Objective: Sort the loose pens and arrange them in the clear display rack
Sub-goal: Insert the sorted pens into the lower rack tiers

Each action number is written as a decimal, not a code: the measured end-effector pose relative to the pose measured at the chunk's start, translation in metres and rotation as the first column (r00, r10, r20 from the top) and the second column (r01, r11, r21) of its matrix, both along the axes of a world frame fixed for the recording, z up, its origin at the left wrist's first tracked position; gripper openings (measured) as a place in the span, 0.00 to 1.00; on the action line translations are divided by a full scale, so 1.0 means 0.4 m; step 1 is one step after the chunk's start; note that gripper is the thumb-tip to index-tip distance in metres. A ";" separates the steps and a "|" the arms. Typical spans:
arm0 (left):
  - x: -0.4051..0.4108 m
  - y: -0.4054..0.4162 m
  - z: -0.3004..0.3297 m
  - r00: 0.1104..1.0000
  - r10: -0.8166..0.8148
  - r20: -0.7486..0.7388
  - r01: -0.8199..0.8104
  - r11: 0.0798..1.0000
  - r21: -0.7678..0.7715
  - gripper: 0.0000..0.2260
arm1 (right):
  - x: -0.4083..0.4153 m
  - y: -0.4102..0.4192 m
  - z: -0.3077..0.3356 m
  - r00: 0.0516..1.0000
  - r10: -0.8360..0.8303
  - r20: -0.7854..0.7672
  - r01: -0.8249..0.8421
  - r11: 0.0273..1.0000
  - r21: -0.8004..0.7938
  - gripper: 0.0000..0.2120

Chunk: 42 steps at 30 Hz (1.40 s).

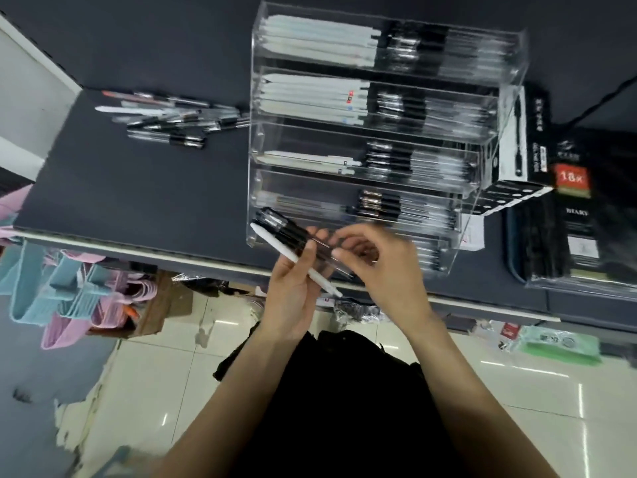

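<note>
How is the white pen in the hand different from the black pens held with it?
The white pen is white all over and has a plain, smooth body; the black pens are black at one end and clear along the barrel. The white pen lies alone on the near side of the bunch; the black pens are several, side by side. Both lie slanted in the left hand, while the right hand touches the black pens.

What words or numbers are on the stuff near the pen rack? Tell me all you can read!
"18x" (last mark unsure): red label on the dark packs at right.
"DIARY", roughly, blurred: dark pack below the label.
Pen box beside the clear display rack: print too blurred.
Green packet on the floor: marks too small.
</note>
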<state>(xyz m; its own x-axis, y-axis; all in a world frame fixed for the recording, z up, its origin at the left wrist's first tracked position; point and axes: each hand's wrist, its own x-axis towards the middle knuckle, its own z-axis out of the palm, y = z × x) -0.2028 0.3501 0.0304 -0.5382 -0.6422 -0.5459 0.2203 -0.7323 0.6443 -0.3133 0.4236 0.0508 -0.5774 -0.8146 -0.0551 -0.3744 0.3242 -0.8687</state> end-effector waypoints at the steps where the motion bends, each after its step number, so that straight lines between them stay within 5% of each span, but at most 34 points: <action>1: -0.011 0.022 -0.005 1.000 -0.004 0.006 0.004 1.000 0.016 0.08 | -0.007 0.016 -0.009 1.000 0.009 -0.021 -0.008 1.000 0.026 0.10; 7: -0.046 0.094 -0.020 0.998 -0.028 0.052 0.027 0.999 0.020 0.10 | -0.072 0.077 -0.028 0.986 0.167 -0.021 -0.162 0.974 0.157 0.08; 10: -0.040 0.105 -0.036 0.998 0.046 0.052 -0.046 0.999 0.011 0.10 | -0.140 0.117 -0.030 0.965 0.133 -0.225 -0.081 0.971 0.225 0.06; 14: -0.015 0.081 -0.060 0.992 0.118 -0.033 -0.118 0.993 0.016 0.11 | -0.208 0.147 -0.039 0.802 0.187 -0.567 0.025 0.938 0.345 0.05; 18: -0.007 0.078 -0.068 0.984 0.168 -0.065 -0.164 0.984 0.066 0.11 | -0.218 0.125 -0.089 0.615 0.430 -0.661 0.004 0.837 0.547 0.02; 22: -0.005 0.082 -0.070 0.982 0.172 -0.080 -0.166 0.983 0.075 0.10 | -0.211 0.119 -0.102 0.463 0.554 -0.692 0.067 0.757 0.650 0.15; 29: -0.007 0.092 -0.076 0.982 0.155 -0.105 -0.145 0.984 0.102 0.10 | -0.209 0.112 -0.108 0.278 0.609 -0.743 0.017 0.771 0.637 0.17; 35: -0.002 0.091 -0.078 0.979 0.149 -0.138 -0.131 0.983 0.132 0.11 | -0.209 0.110 -0.122 0.225 0.616 -0.755 0.071 0.762 0.643 0.17; 42: -0.004 0.093 -0.078 0.976 0.132 -0.171 -0.104 0.981 0.162 0.12 | -0.186 0.105 -0.102 0.419 0.421 -0.804 0.029 0.879 0.476 0.16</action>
